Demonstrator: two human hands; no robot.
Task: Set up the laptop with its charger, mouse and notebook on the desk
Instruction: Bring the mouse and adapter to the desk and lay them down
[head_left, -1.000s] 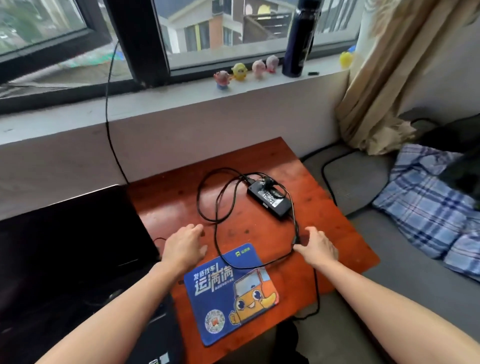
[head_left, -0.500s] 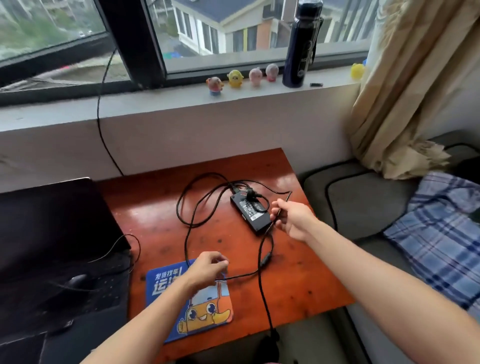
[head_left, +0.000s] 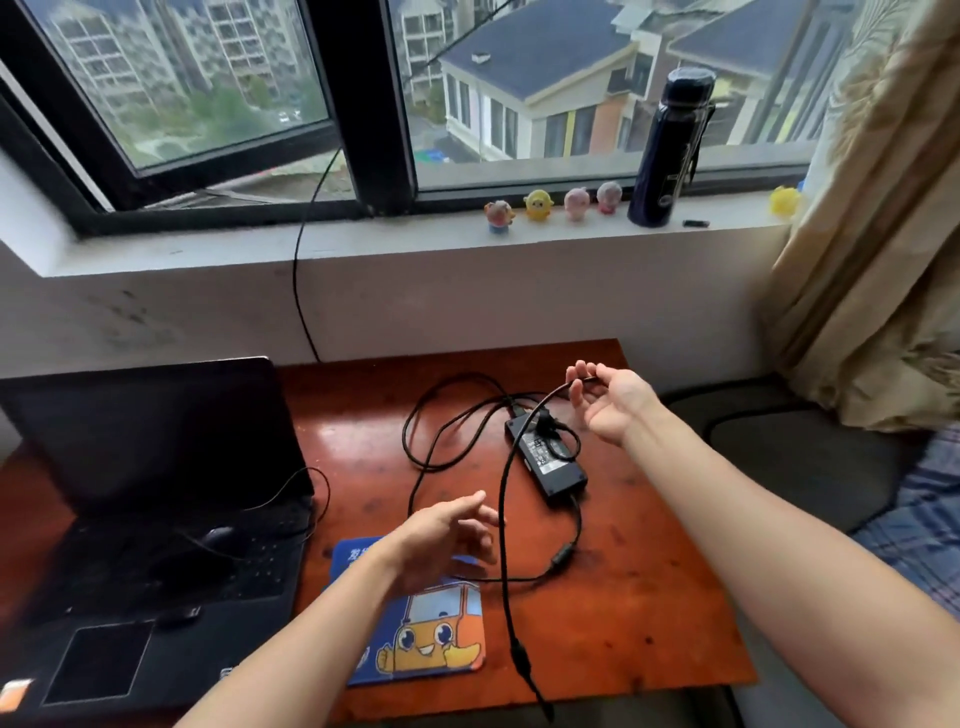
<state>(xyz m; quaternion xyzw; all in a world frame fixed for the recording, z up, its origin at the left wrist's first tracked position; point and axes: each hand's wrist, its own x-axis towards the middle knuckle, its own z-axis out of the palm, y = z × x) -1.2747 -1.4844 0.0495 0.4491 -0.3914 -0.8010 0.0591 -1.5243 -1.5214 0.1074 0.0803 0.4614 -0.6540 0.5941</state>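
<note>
The only lettering that can be partly read stands on the blue mouse pad (head_left: 415, 649): white Chinese characters at its far left corner, beginning with 发, the rest of the line hidden. Just beyond the mouse pad, to its right, the black charger brick (head_left: 558, 475) bears a pale label (head_left: 540, 448) of fine print too small to read. Far beyond the mouse pad, the dark bottle (head_left: 667, 156) on the window sill (head_left: 363, 244) shows a small pale mark, unreadable. Left of the mouse pad, an orange sticker (head_left: 13, 693) on the laptop (head_left: 156, 441) is blurred.
</note>
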